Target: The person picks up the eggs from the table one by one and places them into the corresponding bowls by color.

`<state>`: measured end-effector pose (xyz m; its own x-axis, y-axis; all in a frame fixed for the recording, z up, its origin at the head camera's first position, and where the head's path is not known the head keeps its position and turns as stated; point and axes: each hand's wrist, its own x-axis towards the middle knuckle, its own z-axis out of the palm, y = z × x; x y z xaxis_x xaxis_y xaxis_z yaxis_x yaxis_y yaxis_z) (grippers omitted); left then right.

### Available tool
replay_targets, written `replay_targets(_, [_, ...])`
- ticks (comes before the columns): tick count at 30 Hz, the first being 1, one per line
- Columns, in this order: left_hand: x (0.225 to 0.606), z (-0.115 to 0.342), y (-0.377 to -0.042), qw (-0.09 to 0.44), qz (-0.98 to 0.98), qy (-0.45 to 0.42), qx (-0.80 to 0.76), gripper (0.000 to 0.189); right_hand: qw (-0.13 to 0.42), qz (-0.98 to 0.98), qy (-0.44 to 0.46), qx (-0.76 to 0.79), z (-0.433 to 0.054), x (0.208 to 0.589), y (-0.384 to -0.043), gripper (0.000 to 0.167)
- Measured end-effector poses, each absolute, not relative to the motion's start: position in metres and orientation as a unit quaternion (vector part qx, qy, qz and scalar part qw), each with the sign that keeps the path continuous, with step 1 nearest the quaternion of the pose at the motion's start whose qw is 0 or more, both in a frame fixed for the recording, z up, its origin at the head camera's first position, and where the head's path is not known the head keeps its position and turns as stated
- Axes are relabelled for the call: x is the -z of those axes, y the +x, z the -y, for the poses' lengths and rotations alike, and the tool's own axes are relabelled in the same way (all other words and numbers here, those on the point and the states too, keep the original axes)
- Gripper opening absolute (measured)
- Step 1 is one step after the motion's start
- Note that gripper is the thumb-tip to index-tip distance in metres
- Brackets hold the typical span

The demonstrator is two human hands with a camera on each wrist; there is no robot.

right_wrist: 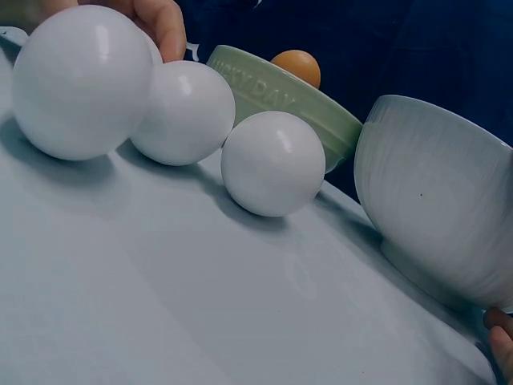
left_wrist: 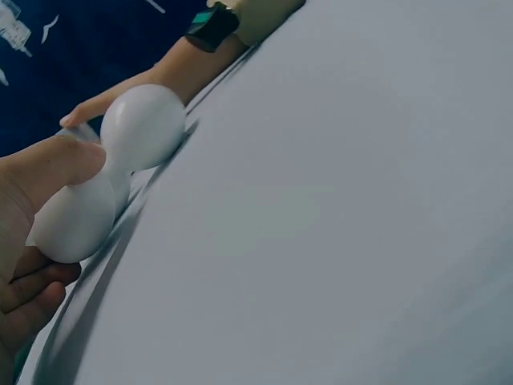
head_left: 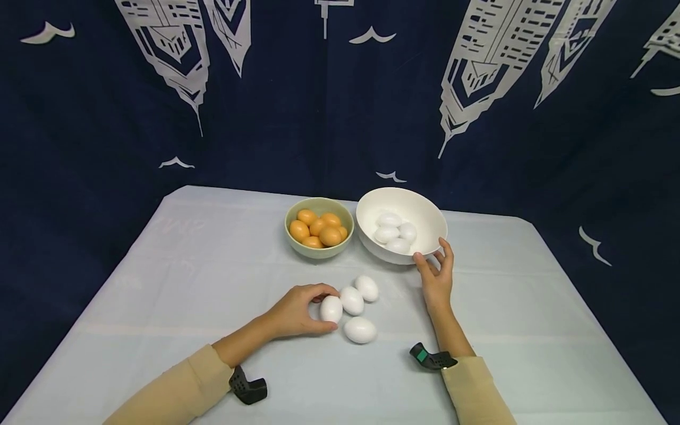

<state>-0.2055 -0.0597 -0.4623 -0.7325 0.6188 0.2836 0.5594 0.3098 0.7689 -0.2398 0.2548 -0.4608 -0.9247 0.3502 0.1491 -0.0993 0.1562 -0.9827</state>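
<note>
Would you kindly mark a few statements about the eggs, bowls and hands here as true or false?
1. The left hand grips a white egg on the table. True.
2. The green ceramic bowl holds white eggs. False: it holds brown eggs.
3. The right hand touches the round white bowl at its near side. True.
4. Four white eggs lie loose on the pale tablecloth. True, counting the gripped one.
5. The white bowl is empty. False: white eggs lie in it.
</note>
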Motion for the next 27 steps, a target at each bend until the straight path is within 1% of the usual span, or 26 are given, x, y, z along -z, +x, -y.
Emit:
replay_targets(4, [0.459, 0.063, -0.214, 0.037, -0.815, 0.356, -0.456, 0.048, 0.175, 0.738, -0.084, -0.646, -0.255, 0.461, -0.239, 0.070])
replay_targets(9, [0.449, 0.063, -0.225, 0.027, -0.820, 0.348, -0.454, 0.050, 0.175, 0.741, -0.083, -0.644, -0.256, 0.462, -0.240, 0.070])
replay_targets(21, [0.427, 0.044, -0.244, 0.001, -0.824, 0.356, -0.441, 0.054, 0.178, 0.741, -0.081, -0.642, -0.255, 0.460, -0.240, 0.069])
replay_targets(27, [0.418, 0.035, -0.251, 0.000, -0.819, 0.370, -0.439, 0.054, 0.179, 0.738, -0.078, -0.646, -0.255, 0.460, -0.239, 0.068])
